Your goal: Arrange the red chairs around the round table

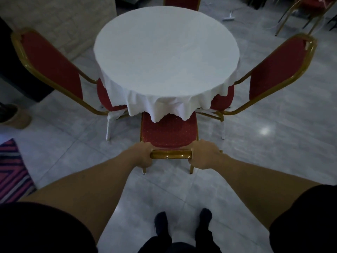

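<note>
– What is the room like?

– Dim, with a pale glossy tiled floor (264,152) that catches one spot of light. A striped rug (12,170) lies at the left edge.

– And the table?

– A round table (166,52) under a white tablecloth (164,106) that hangs in folds over its near edge.

– Where are the red chairs?

– One at the left (51,64), one at the right (277,73), one behind the table (182,3), and the near chair (168,132) with its seat partly under the cloth.

– The hands?

– The left hand (141,155) and right hand (205,155) are apart, each clamped on one end of the near chair's gold top rail (170,154).
</note>
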